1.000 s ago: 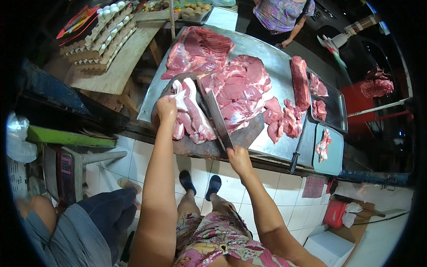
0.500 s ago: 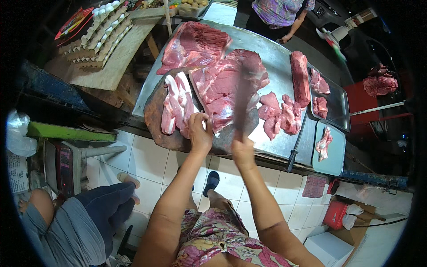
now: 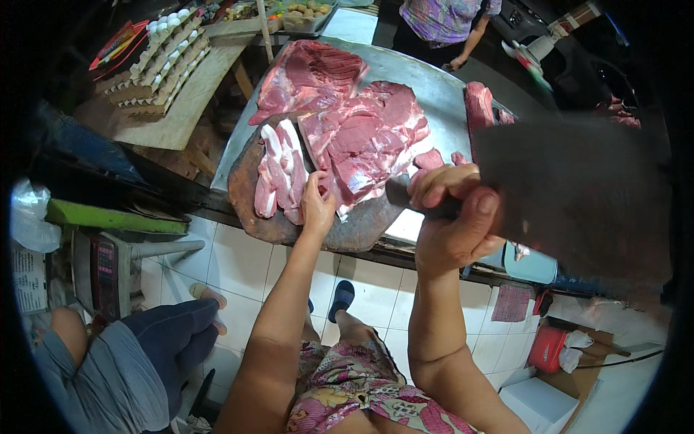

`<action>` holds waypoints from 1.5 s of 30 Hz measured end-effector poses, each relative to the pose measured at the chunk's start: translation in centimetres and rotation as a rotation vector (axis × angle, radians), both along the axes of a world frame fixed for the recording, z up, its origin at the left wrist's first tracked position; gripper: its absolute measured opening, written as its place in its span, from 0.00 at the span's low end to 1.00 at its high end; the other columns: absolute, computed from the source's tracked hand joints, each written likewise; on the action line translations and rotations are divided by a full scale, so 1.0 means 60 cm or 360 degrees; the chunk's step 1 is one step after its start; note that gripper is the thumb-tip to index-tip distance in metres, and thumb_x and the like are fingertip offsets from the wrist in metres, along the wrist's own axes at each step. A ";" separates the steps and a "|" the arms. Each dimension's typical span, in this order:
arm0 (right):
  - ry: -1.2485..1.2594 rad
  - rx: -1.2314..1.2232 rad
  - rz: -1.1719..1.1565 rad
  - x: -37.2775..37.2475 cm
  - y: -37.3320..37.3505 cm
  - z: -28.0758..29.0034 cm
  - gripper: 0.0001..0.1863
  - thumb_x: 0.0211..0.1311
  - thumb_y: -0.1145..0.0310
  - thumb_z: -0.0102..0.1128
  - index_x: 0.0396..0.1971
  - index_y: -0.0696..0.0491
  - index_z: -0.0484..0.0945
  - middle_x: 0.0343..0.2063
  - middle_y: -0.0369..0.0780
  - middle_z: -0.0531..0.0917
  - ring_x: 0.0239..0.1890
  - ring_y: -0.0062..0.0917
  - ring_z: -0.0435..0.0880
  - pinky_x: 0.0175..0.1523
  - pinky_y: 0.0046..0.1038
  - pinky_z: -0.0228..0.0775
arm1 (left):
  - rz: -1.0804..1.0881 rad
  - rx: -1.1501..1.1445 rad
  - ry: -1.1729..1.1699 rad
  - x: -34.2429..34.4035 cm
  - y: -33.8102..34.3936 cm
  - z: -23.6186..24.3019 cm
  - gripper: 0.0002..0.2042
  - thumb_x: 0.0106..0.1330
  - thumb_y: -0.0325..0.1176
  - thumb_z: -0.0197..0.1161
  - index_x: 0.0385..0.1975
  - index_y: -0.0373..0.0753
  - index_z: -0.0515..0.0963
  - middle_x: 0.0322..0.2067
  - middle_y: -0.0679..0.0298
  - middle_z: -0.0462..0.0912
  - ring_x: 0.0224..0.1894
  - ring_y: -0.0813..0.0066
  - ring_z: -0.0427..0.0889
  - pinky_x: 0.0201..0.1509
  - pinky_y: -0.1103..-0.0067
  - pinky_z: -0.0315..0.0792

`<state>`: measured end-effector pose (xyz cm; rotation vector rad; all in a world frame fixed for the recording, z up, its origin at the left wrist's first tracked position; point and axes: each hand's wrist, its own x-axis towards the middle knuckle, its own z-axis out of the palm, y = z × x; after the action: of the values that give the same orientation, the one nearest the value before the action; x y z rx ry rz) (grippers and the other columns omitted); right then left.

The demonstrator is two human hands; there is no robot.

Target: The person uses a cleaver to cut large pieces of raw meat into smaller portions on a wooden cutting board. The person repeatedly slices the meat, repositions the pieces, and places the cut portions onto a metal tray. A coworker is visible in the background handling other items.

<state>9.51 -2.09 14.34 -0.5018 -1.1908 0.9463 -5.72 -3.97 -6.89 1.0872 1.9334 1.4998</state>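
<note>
My right hand [image 3: 454,217] grips the dark handle of a large cleaver [image 3: 575,188], raised close to the camera with its broad blade hiding the right part of the counter. My left hand [image 3: 318,202] has its fingers curled on the near left edge of a large meat slab [image 3: 365,137]. Left of that hand, fatty pork strips [image 3: 272,173] lie on a thick, worn dark chopping block [image 3: 253,224]. Behind them, another red slab [image 3: 311,76] rests on the metal counter [image 3: 238,130].
Egg trays [image 3: 155,72] stand on a board at left. A person in purple [image 3: 444,22] stands beyond the counter; another's jeans-clad legs [image 3: 177,329] are beside me. A scale [image 3: 101,275] is at lower left, a blue tray [image 3: 528,267] at right, a red bag [image 3: 547,346] below.
The cleaver has risen from the meat up and right toward the camera. My left hand has shifted right, from the pork strips to the edge of the large slab.
</note>
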 end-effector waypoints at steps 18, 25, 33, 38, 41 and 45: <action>-0.0263 0.0134 0.0000 0.001 0.006 0.032 0.19 0.72 0.64 0.39 0.22 0.56 0.70 0.13 0.38 0.73 0.15 0.23 0.71 0.22 0.24 0.63 | 0.0089 -0.0042 0.0061 -0.031 0.020 -0.002 0.32 0.51 0.14 0.55 0.61 0.38 0.63 0.54 0.50 0.73 0.57 0.55 0.73 0.59 0.70 0.67; -0.2179 -0.1070 0.0253 0.025 -0.057 -0.223 0.17 0.61 0.63 0.50 0.28 0.65 0.78 0.26 0.65 0.77 0.34 0.61 0.78 0.42 0.50 0.71 | -0.0033 -0.0045 0.0186 -0.024 0.017 0.016 0.32 0.50 0.12 0.53 0.60 0.41 0.67 0.55 0.52 0.74 0.56 0.52 0.75 0.59 0.68 0.68; -0.0758 -0.0223 0.0067 -0.024 0.009 0.024 0.11 0.67 0.74 0.49 0.23 0.59 0.72 0.15 0.36 0.74 0.15 0.17 0.70 0.22 0.22 0.62 | 0.0013 -0.0406 0.0343 -0.054 0.004 0.022 0.25 0.50 0.14 0.57 0.52 0.36 0.73 0.44 0.46 0.79 0.48 0.47 0.78 0.54 0.65 0.71; -0.0372 0.0171 -0.0127 -0.102 0.075 -0.015 0.25 0.75 0.57 0.37 0.21 0.57 0.68 0.13 0.41 0.72 0.14 0.25 0.71 0.23 0.27 0.66 | -0.0030 -0.0414 0.0417 -0.056 0.000 0.029 0.23 0.50 0.16 0.59 0.50 0.34 0.72 0.44 0.45 0.79 0.50 0.46 0.77 0.53 0.63 0.71; -0.2380 -0.1034 0.0167 -0.126 0.059 -0.202 0.17 0.58 0.65 0.50 0.32 0.66 0.78 0.28 0.64 0.79 0.35 0.60 0.80 0.45 0.50 0.71 | -0.0267 -0.0788 0.0310 -0.068 0.005 0.059 0.17 0.53 0.22 0.59 0.45 0.33 0.72 0.40 0.41 0.79 0.47 0.43 0.78 0.50 0.58 0.71; -0.2211 -0.0915 0.0151 -0.087 0.062 -0.357 0.17 0.58 0.64 0.50 0.30 0.66 0.78 0.28 0.65 0.78 0.37 0.60 0.80 0.46 0.52 0.71 | -0.0267 -0.0910 0.0471 -0.084 0.074 0.088 0.19 0.58 0.25 0.57 0.51 0.30 0.71 0.42 0.38 0.78 0.47 0.42 0.79 0.53 0.59 0.72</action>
<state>4.29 1.60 -7.06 -1.7510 -2.1577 0.9993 -10.76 0.47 -1.58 1.2014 2.2037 0.6507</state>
